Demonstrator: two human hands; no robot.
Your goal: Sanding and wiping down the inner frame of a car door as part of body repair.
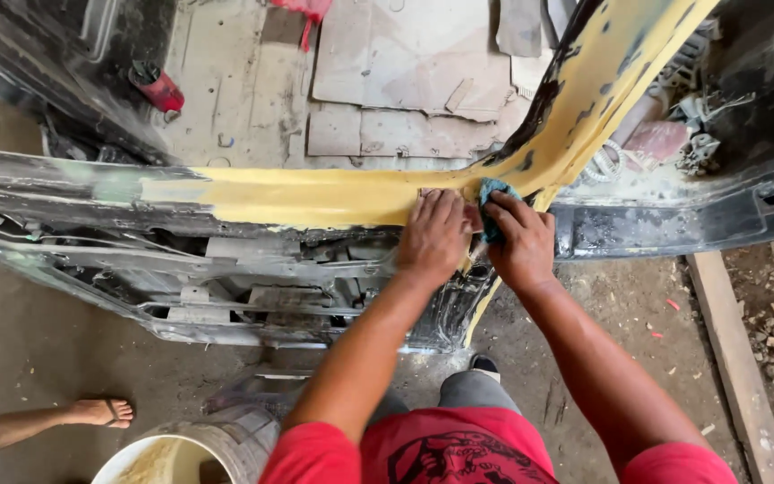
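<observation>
- Yellow filler band covers most of the car door's top edge; black patches remain on the right pillar.
- Right hand is clamped on a blue cloth at the corner.
- Left hand lies flat, fingers together, beside it.

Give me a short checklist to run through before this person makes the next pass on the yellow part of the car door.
1. Left hand flat on the yellow filler strip: ok.
2. Right hand gripping the blue cloth against the strip: ok.
3. Both hands close together at the bend of the door frame: ok.
4. Bucket near the person's knees: ok, contents cannot tell.
5. Another person's foot away from the door: ok.
6. Strip smooth under the hands: cannot tell.
</observation>
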